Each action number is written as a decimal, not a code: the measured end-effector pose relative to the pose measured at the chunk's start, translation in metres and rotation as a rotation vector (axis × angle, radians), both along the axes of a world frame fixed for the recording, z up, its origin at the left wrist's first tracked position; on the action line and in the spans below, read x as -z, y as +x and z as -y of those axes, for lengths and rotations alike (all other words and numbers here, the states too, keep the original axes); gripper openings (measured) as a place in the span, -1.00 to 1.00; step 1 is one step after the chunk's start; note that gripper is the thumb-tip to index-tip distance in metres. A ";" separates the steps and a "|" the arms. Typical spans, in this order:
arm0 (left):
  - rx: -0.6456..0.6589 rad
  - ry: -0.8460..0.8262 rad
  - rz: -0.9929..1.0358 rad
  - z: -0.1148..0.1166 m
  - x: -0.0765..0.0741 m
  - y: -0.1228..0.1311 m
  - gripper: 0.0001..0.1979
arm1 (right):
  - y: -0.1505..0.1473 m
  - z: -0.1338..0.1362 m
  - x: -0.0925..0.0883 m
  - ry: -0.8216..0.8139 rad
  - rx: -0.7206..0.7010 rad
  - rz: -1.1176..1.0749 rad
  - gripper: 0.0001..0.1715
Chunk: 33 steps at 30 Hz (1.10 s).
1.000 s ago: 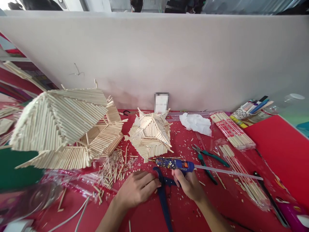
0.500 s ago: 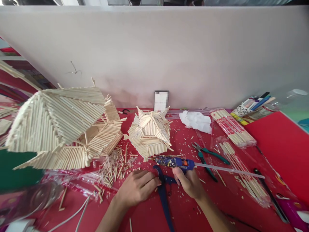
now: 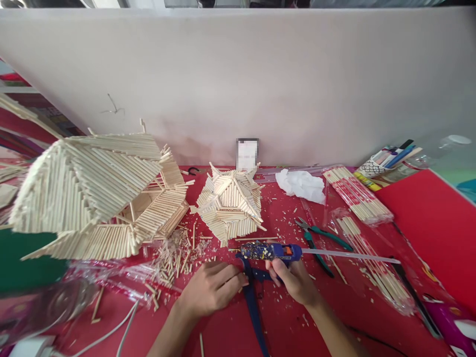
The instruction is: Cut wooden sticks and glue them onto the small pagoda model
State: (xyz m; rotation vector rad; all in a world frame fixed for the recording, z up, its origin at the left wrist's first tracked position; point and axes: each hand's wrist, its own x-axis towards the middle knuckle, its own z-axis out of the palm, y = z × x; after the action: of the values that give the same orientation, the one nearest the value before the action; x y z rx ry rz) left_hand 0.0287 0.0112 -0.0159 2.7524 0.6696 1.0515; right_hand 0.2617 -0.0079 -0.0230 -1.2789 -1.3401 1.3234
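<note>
In the head view my right hand (image 3: 295,282) grips a blue hot glue gun (image 3: 266,251), its nozzle pointing left. A long translucent glue stick (image 3: 349,256) sticks out of the gun's back. My left hand (image 3: 213,290) is closed, fingertips against a dark blue tool (image 3: 254,302) with a curved end; whatever they pinch is hidden. Just beyond the nozzle stands a small stick-built model pavilion (image 3: 234,203) with a pointed roof. One loose wooden stick (image 3: 256,238) lies between this model and the gun.
A larger stick-built pavilion (image 3: 89,178) stands at left. Cut stick pieces (image 3: 178,255) litter the red table (image 3: 223,332). At right are green-handled pliers (image 3: 323,238), packs of sticks (image 3: 359,196), crumpled tissue (image 3: 300,185) and a pen cup (image 3: 374,166). A white cable (image 3: 107,329) runs at lower left.
My right hand has drawn the glue gun slightly down and to the right, so the nozzle is farther from the small model and a loose stick shows behind it. My left hand stays put.
</note>
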 end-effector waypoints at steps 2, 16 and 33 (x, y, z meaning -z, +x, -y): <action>0.011 0.009 0.019 0.001 -0.001 0.000 -0.81 | 0.003 -0.001 0.001 -0.038 -0.029 -0.067 -0.33; -0.260 0.252 0.402 0.012 -0.006 -0.016 -0.88 | 0.057 -0.007 -0.033 0.019 -0.225 0.407 -0.65; -0.356 0.250 0.308 0.009 -0.005 -0.018 -0.93 | 0.043 -0.035 -0.010 0.073 -0.149 1.285 -0.63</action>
State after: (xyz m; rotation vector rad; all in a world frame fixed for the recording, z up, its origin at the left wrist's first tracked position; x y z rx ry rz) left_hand 0.0111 0.0020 -0.0108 2.6297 1.0661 1.6961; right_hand 0.3044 0.0272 -0.0128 -2.1152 -2.3016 0.3988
